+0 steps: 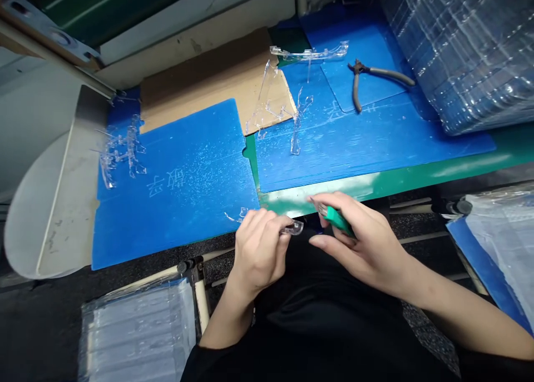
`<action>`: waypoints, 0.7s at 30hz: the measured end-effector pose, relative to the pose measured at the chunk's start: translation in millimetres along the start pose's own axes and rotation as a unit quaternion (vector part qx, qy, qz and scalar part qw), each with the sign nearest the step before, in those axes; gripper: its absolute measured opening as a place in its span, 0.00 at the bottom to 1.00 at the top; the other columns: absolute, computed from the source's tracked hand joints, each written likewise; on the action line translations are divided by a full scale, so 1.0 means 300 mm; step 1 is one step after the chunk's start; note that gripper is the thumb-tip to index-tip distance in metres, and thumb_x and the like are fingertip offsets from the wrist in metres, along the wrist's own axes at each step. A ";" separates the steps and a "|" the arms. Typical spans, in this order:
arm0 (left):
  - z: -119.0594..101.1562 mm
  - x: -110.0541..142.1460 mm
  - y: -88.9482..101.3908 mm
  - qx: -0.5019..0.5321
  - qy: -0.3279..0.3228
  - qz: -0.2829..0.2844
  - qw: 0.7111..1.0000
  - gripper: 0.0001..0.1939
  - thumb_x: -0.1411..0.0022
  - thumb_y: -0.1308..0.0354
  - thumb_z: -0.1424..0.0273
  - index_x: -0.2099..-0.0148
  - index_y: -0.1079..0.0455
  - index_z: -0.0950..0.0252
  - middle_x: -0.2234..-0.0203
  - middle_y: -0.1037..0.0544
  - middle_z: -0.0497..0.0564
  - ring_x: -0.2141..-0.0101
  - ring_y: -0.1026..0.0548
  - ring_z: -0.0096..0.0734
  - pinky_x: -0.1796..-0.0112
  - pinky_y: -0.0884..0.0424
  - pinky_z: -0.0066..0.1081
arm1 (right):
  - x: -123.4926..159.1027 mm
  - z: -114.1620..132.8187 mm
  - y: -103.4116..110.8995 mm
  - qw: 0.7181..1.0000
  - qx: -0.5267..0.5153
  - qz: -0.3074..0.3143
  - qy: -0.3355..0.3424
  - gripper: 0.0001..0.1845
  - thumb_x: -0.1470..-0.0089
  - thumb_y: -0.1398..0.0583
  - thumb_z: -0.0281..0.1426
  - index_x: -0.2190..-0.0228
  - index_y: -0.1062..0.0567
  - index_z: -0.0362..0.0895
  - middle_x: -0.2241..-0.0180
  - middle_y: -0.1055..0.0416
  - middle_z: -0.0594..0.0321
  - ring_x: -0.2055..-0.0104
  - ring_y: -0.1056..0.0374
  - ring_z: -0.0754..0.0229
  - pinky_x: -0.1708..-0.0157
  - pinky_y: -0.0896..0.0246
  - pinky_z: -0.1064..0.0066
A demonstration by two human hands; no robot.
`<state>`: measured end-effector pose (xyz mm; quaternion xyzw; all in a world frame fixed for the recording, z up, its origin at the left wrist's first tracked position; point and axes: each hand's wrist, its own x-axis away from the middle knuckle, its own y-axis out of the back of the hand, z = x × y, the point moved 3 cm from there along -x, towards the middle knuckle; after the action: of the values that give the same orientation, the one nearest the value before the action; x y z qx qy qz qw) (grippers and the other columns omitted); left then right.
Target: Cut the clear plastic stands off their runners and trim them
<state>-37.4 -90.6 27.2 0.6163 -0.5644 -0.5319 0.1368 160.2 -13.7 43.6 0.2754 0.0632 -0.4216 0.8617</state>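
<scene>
The left hand closes on a clear plastic part, best kept steady in front of the tabletop, while the half-open right hand grips a green-handled tool.

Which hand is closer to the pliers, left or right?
Right. The right hand is off the table's near edge, roughly straight across from the pliers. The left hand is also at the near edge, but farther left.
</scene>
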 end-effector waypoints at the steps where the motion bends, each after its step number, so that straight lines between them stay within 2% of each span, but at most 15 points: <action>1: 0.010 0.005 0.002 -0.003 -0.006 -0.010 1.000 0.13 0.18 0.53 0.65 0.52 0.31 0.64 0.70 0.26 0.52 0.70 0.34 0.36 0.65 0.41 0.37 | 0.005 -0.005 0.002 1.000 0.021 0.005 -0.023 0.16 0.26 0.39 0.33 0.40 0.29 0.43 0.49 0.22 0.53 0.50 0.23 0.54 0.53 0.29 0.66; 3: 0.024 0.010 0.009 -0.016 -0.023 -0.032 0.999 0.17 0.17 0.56 0.60 0.54 0.31 0.63 0.72 0.26 0.51 0.71 0.33 0.35 0.64 0.41 0.38 | 0.018 -0.011 0.001 0.996 0.062 0.036 -0.042 0.13 0.22 0.44 0.32 0.42 0.29 0.43 0.50 0.21 0.54 0.51 0.21 0.54 0.55 0.31 0.66; 8: 0.031 0.006 0.020 -0.051 -0.044 -0.081 0.994 0.16 0.17 0.54 0.62 0.57 0.30 0.62 0.74 0.26 0.49 0.72 0.33 0.33 0.64 0.39 0.38 | 0.059 0.009 0.006 0.987 0.133 0.086 -0.014 0.12 0.21 0.48 0.33 0.43 0.30 0.46 0.56 0.21 0.61 0.61 0.22 0.58 0.65 0.37 0.67; 13: 0.029 -0.003 0.016 -0.053 -0.041 -0.085 0.994 0.17 0.17 0.52 0.62 0.58 0.30 0.63 0.76 0.28 0.48 0.73 0.34 0.32 0.65 0.40 0.37 | 0.081 0.044 0.010 0.976 0.197 0.093 0.018 0.11 0.20 0.49 0.33 0.44 0.31 0.47 0.61 0.23 0.64 0.67 0.25 0.62 0.72 0.46 0.66; 21: 0.020 -0.004 0.017 -0.038 -0.036 -0.085 0.995 0.18 0.17 0.53 0.61 0.60 0.31 0.63 0.76 0.26 0.48 0.74 0.34 0.31 0.65 0.40 0.37 | 0.087 0.044 0.008 0.979 0.181 0.091 0.012 0.10 0.19 0.50 0.33 0.45 0.32 0.48 0.61 0.24 0.66 0.69 0.27 0.64 0.72 0.47 0.67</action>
<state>-44.8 -88.7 29.4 0.6365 -0.4944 -0.5845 0.0939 177.0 -37.6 46.7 0.4369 -0.0291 -0.3425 0.8312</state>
